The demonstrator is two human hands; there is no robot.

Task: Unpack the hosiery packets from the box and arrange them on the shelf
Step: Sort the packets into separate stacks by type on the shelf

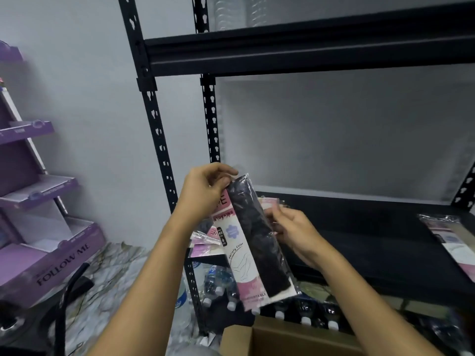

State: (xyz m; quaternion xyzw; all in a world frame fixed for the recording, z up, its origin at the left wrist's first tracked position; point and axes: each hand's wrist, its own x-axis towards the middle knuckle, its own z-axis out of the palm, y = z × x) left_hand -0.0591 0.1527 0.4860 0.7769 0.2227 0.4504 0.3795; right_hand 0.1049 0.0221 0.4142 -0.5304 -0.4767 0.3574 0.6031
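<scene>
I hold a long clear hosiery packet (257, 242) with black stockings and a pink-and-white card upright in front of the black metal shelf (372, 227). My left hand (205, 191) pinches its top end. My right hand (295, 232) grips its right edge near the middle, fingers curled behind it. More packets lie on the shelf board: some at the left (203, 240) behind the held one, and one at the right end (447, 235). The open cardboard box (259, 337) sits at the bottom of the view, its inside mostly hidden.
Bottled water with white caps (226, 291) is stored on the level under the shelf board. An upper shelf beam (308, 50) crosses overhead. A purple cardboard display stand (38, 227) stands at the left on a marbled floor, with a black cable-like object (66, 299) beside it.
</scene>
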